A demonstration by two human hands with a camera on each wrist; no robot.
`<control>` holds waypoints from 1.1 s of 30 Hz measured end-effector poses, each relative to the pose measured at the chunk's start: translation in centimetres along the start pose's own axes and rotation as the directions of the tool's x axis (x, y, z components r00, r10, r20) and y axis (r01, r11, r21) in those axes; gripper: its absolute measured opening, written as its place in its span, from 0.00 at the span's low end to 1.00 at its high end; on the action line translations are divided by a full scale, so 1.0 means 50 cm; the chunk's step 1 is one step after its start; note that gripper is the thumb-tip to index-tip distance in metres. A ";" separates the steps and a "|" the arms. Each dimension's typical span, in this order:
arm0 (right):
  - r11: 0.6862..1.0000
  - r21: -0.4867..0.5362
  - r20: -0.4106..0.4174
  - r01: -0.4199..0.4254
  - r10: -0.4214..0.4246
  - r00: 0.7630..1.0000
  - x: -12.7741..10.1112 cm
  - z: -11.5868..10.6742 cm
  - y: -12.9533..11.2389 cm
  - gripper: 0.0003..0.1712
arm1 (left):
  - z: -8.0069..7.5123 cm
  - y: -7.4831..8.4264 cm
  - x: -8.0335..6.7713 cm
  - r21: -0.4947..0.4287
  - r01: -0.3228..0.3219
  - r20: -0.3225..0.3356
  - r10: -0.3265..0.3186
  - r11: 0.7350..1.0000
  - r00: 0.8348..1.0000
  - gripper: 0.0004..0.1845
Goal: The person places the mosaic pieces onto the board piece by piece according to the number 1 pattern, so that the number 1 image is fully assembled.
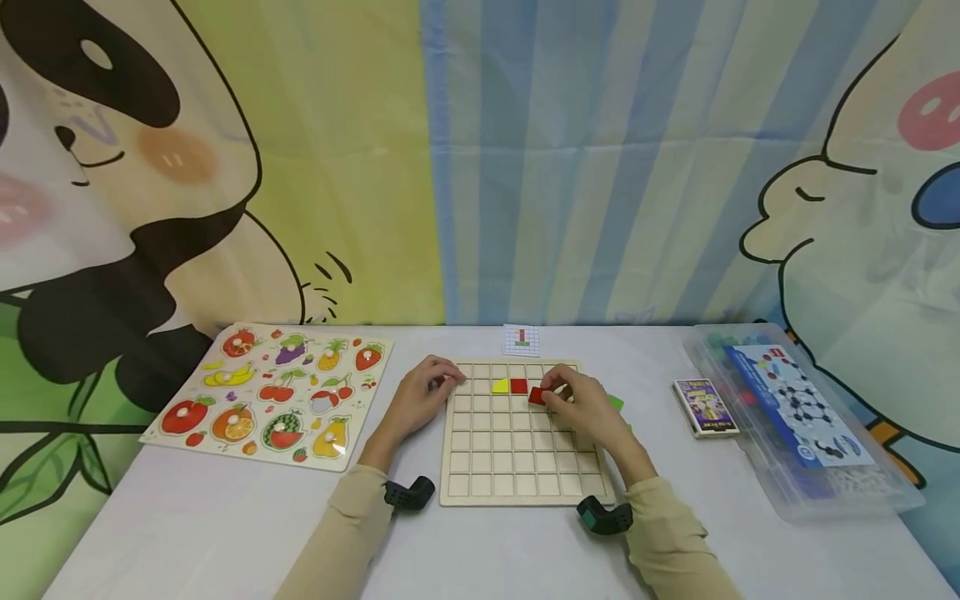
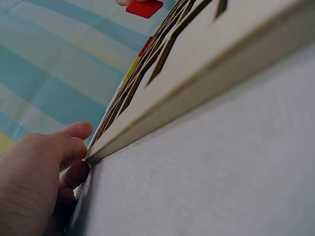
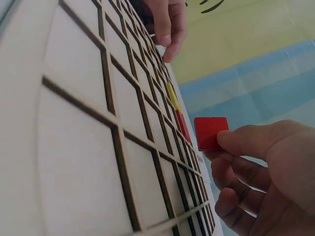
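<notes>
Two hands: over the wooden grid board (image 1: 517, 467), frame centre
Right hand (image 1: 588, 408): pinches a red square tile (image 1: 537, 396)
Left hand (image 1: 420, 400): fingers curled, touching the board's upper-left corner

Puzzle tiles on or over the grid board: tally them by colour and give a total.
Red: 2 — one tile seated in the grid board at, one red tile pinched in the right hand just above the board.
Yellow: 1 — a quarter-round piece seated beside the seated red tile.
Total: 3
</notes>
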State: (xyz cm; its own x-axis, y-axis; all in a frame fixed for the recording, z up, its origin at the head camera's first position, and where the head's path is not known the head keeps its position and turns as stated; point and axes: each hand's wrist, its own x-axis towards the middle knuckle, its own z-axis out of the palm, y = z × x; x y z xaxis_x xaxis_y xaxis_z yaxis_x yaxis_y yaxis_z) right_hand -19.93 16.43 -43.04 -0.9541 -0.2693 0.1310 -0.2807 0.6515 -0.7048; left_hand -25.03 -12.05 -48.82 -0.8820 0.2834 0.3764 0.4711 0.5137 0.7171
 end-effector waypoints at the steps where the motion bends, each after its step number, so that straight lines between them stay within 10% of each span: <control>1: 1.000 -0.003 0.000 0.001 -0.001 1.000 0.003 0.003 -0.001 0.05 | 0.000 0.000 0.000 0.001 0.001 0.001 -0.001 1.000 1.000 0.07; 33: 0.960 -0.245 0.082 0.138 -0.121 0.989 0.002 0.032 -0.022 0.15 | 0.005 -0.006 0.002 0.005 -0.032 -0.013 0.032 0.999 0.999 0.06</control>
State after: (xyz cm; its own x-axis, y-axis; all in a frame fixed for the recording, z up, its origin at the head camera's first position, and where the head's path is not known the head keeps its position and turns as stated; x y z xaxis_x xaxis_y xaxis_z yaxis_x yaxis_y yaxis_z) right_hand -19.52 14.57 -43.35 -0.9013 -0.4035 0.1575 -0.4264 0.7621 -0.4872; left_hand -25.25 -11.96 -49.17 -0.8664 0.2894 0.4070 0.4994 0.5079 0.7019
